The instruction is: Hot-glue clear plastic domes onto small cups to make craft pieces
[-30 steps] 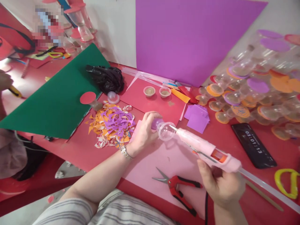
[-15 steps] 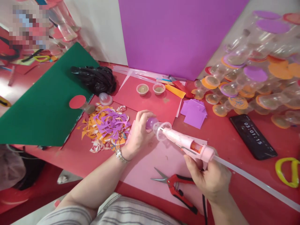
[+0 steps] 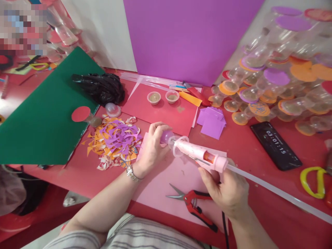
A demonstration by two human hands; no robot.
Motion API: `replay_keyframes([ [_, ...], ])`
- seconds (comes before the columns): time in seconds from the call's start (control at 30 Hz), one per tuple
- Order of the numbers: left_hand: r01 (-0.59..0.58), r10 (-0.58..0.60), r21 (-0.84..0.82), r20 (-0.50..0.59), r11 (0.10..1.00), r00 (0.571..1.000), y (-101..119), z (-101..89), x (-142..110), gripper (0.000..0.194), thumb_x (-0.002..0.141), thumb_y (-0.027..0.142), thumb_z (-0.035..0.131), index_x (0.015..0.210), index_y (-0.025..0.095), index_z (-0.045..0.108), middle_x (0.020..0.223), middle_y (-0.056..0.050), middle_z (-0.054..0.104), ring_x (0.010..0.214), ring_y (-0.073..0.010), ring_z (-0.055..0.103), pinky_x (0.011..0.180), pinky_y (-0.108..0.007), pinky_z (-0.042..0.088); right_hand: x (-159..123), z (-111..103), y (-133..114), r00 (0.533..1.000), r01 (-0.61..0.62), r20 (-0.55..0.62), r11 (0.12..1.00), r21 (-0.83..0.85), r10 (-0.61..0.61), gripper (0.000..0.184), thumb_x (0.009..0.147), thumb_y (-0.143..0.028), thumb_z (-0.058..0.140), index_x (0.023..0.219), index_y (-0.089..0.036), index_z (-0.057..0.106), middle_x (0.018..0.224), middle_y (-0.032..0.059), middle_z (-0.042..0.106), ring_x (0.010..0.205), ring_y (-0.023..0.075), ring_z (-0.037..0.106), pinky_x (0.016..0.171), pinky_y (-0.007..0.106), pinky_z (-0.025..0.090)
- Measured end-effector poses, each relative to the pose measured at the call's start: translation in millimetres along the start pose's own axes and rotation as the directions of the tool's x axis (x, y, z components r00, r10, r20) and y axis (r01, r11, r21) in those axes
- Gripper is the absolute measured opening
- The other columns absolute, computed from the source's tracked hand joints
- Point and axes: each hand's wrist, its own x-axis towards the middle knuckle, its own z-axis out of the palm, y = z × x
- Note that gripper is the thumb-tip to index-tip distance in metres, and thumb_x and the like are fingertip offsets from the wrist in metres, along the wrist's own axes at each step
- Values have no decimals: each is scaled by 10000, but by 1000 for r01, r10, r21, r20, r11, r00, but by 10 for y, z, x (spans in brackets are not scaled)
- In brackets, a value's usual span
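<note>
My left hand (image 3: 153, 147) is closed around a small clear plastic cup (image 3: 178, 151) with a purple closed end, its rim turned right toward the glue gun. My right hand (image 3: 229, 190) grips a pink hot glue gun (image 3: 193, 151), and the nozzle points left inside the cup's mouth. A long whitish glue stick (image 3: 275, 190) sticks out of the gun's back end. Below the hands, red-handled shears (image 3: 190, 203) lie with blades apart on a pink sheet (image 3: 158, 186). My fingers partly hide the purple end, and the gun's trigger is hidden.
Purple and orange paper scraps (image 3: 116, 138) lie left, near a black plastic bag (image 3: 101, 90) and green board (image 3: 49, 117). Two small filled cups (image 3: 154, 98) stand behind on red card. Right are purple paper squares (image 3: 212, 124), a phone (image 3: 276, 145) and stacked plastic hourglass shapes (image 3: 259, 93).
The glue gun has moved slightly left, its nozzle a little deeper in the cup. My left hand keeps the cup nearly still. The whole view has shifted slightly.
</note>
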Motion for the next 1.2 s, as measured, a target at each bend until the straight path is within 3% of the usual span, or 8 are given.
replay_keyframes([
  [0.23,-42,43,-17,19,999,999,22,5,-20,393,827,190,723,1189,252,581,1158,-74,549,1080,-225,577,900,-361,540,-17,21,5,1000,10,16,1000,-13,-10,114,959,-319,567,951,-211,530,676,9,565,641,194,583,606,307,485],
  [0.53,-66,65,15,20,998,998,47,11,-32,439,823,75,653,1230,207,552,1176,-88,513,1089,-206,561,929,-356,546,-69,136,43,998,66,-2,992,-109,-67,261,1000,-381,503,1031,-135,584,738,75,661,674,208,644,583,302,500],
  [0.8,-55,53,35,58,998,997,85,-10,-47,531,777,-1,557,1269,193,504,1220,-116,500,1120,-223,551,927,-376,548,-113,200,71,991,134,3,985,-105,-135,259,1010,-365,486,957,-135,594,649,61,653,588,193,643,491,283,424],
  [1.0,-64,60,67,64,996,996,104,11,-63,501,803,13,558,1262,196,475,1222,-118,510,1159,-237,546,941,-395,540,-219,234,119,995,75,66,993,-92,-69,318,1018,-388,455,893,-143,614,604,54,638,532,180,608,502,287,418],
  [1.2,-74,74,-7,45,997,996,78,87,-90,503,792,-1,519,1259,172,447,1218,-137,485,1161,-242,532,939,-417,543,-271,273,139,995,-1,97,997,-72,8,431,1016,-486,412,820,-165,621,557,49,612,519,191,596,483,304,378],
])
